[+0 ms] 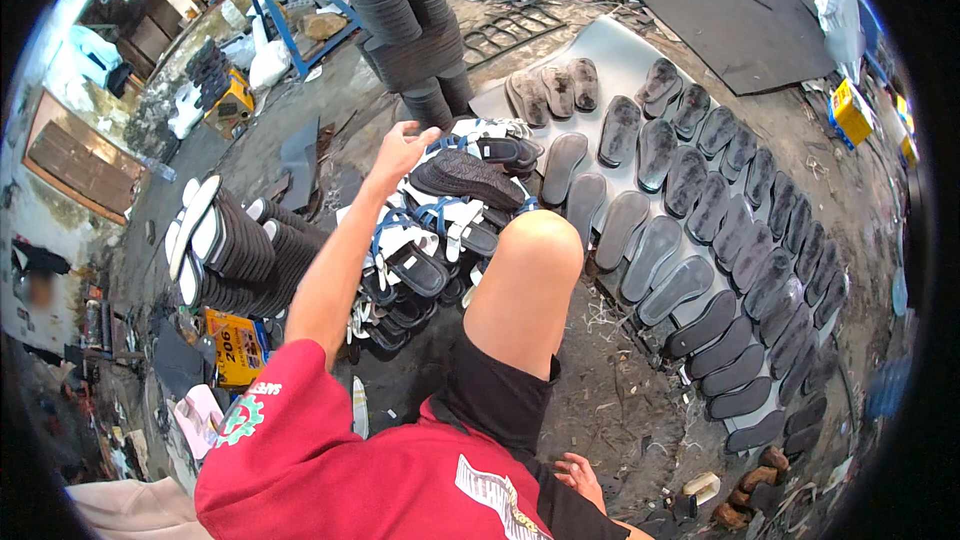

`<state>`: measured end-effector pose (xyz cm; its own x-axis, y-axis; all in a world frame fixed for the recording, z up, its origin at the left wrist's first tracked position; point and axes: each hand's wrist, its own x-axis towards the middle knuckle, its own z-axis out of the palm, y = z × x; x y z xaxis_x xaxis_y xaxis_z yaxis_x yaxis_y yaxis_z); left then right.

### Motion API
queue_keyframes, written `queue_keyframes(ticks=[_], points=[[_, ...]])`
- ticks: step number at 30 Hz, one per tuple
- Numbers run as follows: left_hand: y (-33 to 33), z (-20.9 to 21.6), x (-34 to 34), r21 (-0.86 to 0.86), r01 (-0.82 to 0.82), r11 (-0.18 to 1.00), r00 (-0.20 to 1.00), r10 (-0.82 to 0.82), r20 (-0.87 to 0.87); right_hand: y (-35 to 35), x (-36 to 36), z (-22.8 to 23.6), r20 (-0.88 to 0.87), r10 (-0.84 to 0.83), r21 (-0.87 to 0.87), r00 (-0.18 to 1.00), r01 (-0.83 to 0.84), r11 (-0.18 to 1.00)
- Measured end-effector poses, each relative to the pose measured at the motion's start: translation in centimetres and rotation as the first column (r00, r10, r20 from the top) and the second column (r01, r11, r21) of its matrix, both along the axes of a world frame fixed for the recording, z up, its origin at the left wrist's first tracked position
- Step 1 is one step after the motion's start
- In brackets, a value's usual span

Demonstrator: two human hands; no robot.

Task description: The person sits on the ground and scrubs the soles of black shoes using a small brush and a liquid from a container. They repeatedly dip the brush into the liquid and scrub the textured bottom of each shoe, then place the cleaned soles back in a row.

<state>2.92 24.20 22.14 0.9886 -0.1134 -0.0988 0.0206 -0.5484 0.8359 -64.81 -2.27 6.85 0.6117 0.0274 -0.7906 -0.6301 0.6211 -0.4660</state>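
Note:
My left hand (402, 152) reaches out over the far left side of a heap of sandals with its fingers apart and nothing visible in them. The fingertips are close to a sandal's blue strap; whether they touch it I cannot tell. Black soles with white and blue straps (415, 270) make up the heap. On top of it lie several dark textured soles (465, 178), stacked together. My right hand (582, 477) is low beside my black shorts, its fingers spread and holding nothing. My bent knee (540, 250) covers part of the heap's right side.
Rows of dark soles (735, 225) lie on a grey sheet (610, 50) to the right. A tall stack of black soles (405, 20) stands beyond the heap. More stacked soles (245, 240) and a yellow box (235, 345) are at left. Brown shoe-shaped blocks (755, 480) lie lower right.

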Motion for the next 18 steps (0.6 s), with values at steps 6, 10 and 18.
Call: queue_keyframes(ticks=[6, 10, 18], points=[[-0.2, -7.1, 7.5, 0.714, 0.13, 0.689, 0.985, -0.004, -0.175, 1.2, -0.2, 0.5, -0.013, -0.12, -0.017, 0.993, 0.119, 0.993], [-5.3, -5.9, 6.3, 0.816, 0.182, 0.548, 0.983, -0.071, -0.172, 1.5, -0.6, 1.8, -0.005, -0.254, -0.059, 0.967, 0.254, 0.965], [-5.7, -6.4, 8.4, 0.813, 0.343, 0.47, 0.933, -0.073, -0.352, 2.3, 0.0, 2.8, -0.023, -0.307, -0.027, 0.952, 0.306, 0.952]])
